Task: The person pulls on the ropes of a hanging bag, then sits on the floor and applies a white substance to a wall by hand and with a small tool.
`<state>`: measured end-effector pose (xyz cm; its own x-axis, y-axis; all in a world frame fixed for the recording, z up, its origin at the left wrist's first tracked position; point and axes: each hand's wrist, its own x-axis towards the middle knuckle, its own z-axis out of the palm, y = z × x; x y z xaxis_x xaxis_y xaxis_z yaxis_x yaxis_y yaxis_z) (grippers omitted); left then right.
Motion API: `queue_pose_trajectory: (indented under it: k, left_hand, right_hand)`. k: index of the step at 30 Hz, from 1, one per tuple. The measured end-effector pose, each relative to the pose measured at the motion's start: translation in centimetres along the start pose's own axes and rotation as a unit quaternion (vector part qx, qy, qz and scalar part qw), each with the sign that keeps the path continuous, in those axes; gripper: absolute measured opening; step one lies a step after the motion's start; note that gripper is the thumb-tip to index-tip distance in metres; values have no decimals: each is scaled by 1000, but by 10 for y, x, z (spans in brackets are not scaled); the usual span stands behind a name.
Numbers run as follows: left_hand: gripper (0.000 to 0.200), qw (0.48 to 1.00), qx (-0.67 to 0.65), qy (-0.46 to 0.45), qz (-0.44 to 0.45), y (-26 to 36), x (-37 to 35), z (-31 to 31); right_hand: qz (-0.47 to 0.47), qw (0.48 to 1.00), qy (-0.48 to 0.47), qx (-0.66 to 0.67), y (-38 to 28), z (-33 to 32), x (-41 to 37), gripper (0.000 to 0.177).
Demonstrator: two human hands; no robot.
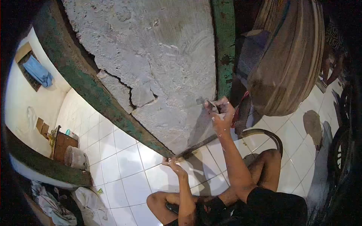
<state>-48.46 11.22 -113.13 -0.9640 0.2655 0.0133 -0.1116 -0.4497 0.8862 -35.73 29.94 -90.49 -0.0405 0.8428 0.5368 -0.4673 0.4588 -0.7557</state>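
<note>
A cracked, rough grey plaster panel (177, 67) stands before me, framed by worn green posts. My right hand (222, 113) is closed around a small flat scraper-like blade (212, 105), pressed near the panel's lower right surface. White residue spots this hand and wrist. My left hand (175, 165) is low, beside the bottom corner of the panel, close to the foot of the left green post (151, 141). Its fingers look loosely apart, and I see nothing in them. Long cracks run through the plaster on the left side.
I sit cross-legged on white floor tiles (128, 180). A striped brown cloth (288, 64) hangs at right, with a bicycle wheel (341, 150) beyond. At left are a pail (76, 157), a brown box (66, 145) and piled cloth (52, 207). Another person's legs (332, 67) show at upper right.
</note>
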Motion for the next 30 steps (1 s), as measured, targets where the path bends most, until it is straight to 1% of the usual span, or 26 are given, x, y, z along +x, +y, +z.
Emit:
queue_pose_trajectory:
  k: [1, 3, 4, 7, 9, 10, 12, 13, 15, 16, 18, 19, 20, 21, 22, 24, 25, 27, 28, 29, 30]
  left_hand:
    - [48, 999, -29, 6, -22, 1, 0, 2]
    - [40, 1000, -14, 16, -6, 5, -4, 8]
    - [40, 1000, -2, 18, -3, 8, -5, 11]
    - [44, 999, 29, 24, 7, 7, -4, 8]
    - [50, 999, 36, 25, 13, 0, 1, 7]
    - [49, 999, 23, 30, 15, 7, -1, 14]
    - [47, 999, 1, 37, 18, 16, -6, 23]
    - [46, 999, 13, 35, 29, 18, -7, 25]
    - [44, 997, 40, 32, 53, 22, -9, 26]
    - [43, 998, 30, 33, 43, 30, -11, 31]
    - [42, 999, 11, 38, 22, 39, -17, 35]
    - [43, 999, 11, 37, 19, 33, -14, 31]
    - [43, 999, 14, 34, 16, 27, -11, 26]
    - [43, 999, 15, 30, 12, 22, -9, 21]
    - [44, 999, 7, 29, -13, 34, -13, 26]
    - [44, 999, -19, 30, -12, 30, -10, 23]
    - [43, 999, -34, 32, -11, 18, -6, 19]
    - [44, 999, 0, -29, 28, -27, 5, -12]
    - [44, 1000, 8, 3, 19, -3, -1, 7]
    - [44, 999, 18, 35, 10, 22, -8, 26]
    - [46, 998, 5, 58, 30, 29, -14, 33]
  right_hand:
    - [-5, 1000, 7, 7, 2, 0, -1, 19]
    - [10, 997, 32, -67, 0, 3, 0, 20]
    - [17, 994, 43, -103, -2, 5, 0, 20]
    - [46, 999, 24, -1, -27, 13, -1, 20]
    - [-6, 995, -79, -64, -9, -7, 5, 19]
    - [-33, 986, -130, -95, -7, -15, 11, 19]
    - [-15, 977, -175, -123, -9, -26, 19, 19]
    - [-5, 971, -197, -136, -12, -26, 22, 19]
    - [34, 985, -156, -71, -27, -15, 19, 19]
    - [55, 989, -135, -38, -33, -10, 15, 19]
    - [35, 996, -87, -17, -18, -6, 10, 20]
    - [26, 998, -62, -7, -13, -4, 7, 21]
    - [60, 998, -22, -5, -10, -3, 2, 21]
    - [92, 996, 19, -3, -24, 8, 1, 21]
    - [121, 991, 58, 0, -31, 15, 1, 22]
    - [79, 995, 53, 0, -34, 18, 1, 21]
    - [57, 997, 48, 0, -36, 20, 1, 21]
    - [-3, 999, -33, -7, -20, 7, 3, 19]
    - [-33, 997, -73, -10, -18, 0, 7, 18]
    - [-29, 993, -107, -46, -17, -9, 11, 18]
    - [-24, 986, -139, -83, -20, -14, 17, 20]
